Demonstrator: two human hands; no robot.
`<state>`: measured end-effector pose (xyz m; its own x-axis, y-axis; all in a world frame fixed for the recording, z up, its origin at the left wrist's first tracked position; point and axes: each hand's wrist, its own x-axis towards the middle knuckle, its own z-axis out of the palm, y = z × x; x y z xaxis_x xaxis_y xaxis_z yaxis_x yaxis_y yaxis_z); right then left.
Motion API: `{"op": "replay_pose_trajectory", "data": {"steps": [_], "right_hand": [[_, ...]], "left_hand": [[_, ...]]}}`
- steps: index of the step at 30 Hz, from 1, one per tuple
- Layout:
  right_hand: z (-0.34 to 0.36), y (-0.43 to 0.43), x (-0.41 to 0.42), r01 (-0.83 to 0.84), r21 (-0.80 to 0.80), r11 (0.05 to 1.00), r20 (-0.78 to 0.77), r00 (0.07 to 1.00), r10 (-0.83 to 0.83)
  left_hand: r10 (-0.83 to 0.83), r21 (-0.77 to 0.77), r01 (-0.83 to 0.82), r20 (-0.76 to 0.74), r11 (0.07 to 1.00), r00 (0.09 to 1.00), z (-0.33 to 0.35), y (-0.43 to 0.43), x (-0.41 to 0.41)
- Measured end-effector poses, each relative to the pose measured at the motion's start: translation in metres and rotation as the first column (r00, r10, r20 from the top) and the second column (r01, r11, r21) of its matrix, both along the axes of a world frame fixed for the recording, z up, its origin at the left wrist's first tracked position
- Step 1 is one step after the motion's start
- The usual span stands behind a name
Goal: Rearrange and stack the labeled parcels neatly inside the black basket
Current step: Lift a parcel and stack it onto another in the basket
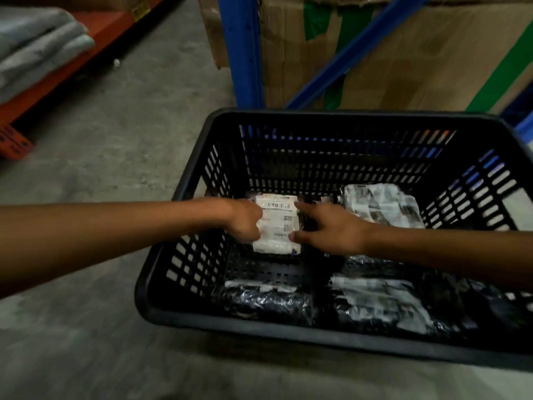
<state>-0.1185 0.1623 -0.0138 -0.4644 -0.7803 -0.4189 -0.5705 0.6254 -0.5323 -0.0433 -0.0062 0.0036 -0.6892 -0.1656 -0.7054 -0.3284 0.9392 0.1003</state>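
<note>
A black slatted basket point(184, 180) stands on the floor. Both arms reach into it. My left hand point(246, 220) grips the left edge of a small parcel with a white barcode label point(277, 223), near the basket's far left. My right hand point(328, 229) holds the same parcel's right edge, thumb and forefinger spread along it. Three more parcels in black wrap with white labels lie in the basket: one at the far right point(380, 204), one at the near left point(268, 301), one at the near right point(383, 304).
Concrete floor point(115, 157) surrounds the basket. A blue rack post point(240, 50) and large cardboard boxes point(403, 53) stand right behind it. An orange shelf point(86, 44) with folded grey cloth point(37, 44) is at the far left.
</note>
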Motion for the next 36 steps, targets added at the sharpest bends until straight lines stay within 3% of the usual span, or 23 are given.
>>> {"op": "replay_pose_trajectory", "data": {"steps": [2,4,6,12,15,18,20,22,24,25,27,29,36], "right_hand": [[0.018,0.026,0.017,-0.071,0.025,0.997,0.187,0.980,0.065],[0.020,0.045,0.035,-0.211,0.053,0.976,0.352,0.919,0.180],[0.009,0.057,0.047,-0.296,0.023,0.955,0.345,0.899,0.270],[-0.015,0.061,0.051,-0.239,-0.063,0.969,0.262,0.933,0.247],[0.003,0.063,0.045,-0.088,-0.079,0.993,0.388,0.915,0.112],[0.027,0.055,0.021,0.204,-0.087,0.975,0.503,0.854,-0.134],[0.041,0.044,0.001,0.505,-0.069,0.860,0.625,0.694,-0.357],[0.047,0.032,-0.015,0.689,-0.001,0.725,0.713,0.509,-0.483],[0.047,0.024,-0.025,0.751,0.040,0.660,0.726,0.431,-0.535],[0.044,0.022,-0.028,0.751,0.039,0.659,0.723,0.434,-0.537],[0.036,0.018,-0.028,0.715,0.029,0.699,0.696,0.487,-0.527],[0.025,0.013,-0.024,0.675,0.026,0.737,0.631,0.561,-0.536],[-0.011,-0.035,-0.022,0.759,-0.005,0.651,0.584,0.531,-0.614]], "left_hand": [[-0.206,0.058,0.199,0.159,0.978,0.966,0.025,0.005,0.025],[-0.260,0.212,0.208,0.261,0.955,0.930,0.039,0.015,0.052],[-0.328,0.253,0.265,0.251,0.930,0.911,0.033,0.022,0.073],[-0.372,0.141,0.360,0.071,0.922,0.926,0.015,0.027,0.079],[-0.293,0.174,0.277,0.073,0.945,0.953,0.032,0.019,0.075],[0.003,0.367,-0.003,0.001,0.930,1.000,0.066,0.004,0.055],[0.384,0.522,-0.289,-0.081,0.803,0.920,0.077,-0.007,0.037],[0.711,0.691,-0.501,-0.027,0.521,0.702,0.078,-0.013,0.022],[0.849,0.764,-0.592,0.113,0.258,0.516,0.071,-0.014,0.013],[0.871,0.765,-0.610,0.142,0.205,0.471,0.065,-0.013,0.011],[0.881,0.749,-0.621,0.110,0.232,0.461,0.051,-0.011,0.010],[0.872,0.700,-0.641,0.054,0.315,0.487,0.033,-0.010,0.007],[0.889,0.563,-0.703,-0.138,0.434,0.437,0.005,-0.025,-0.030]]}}
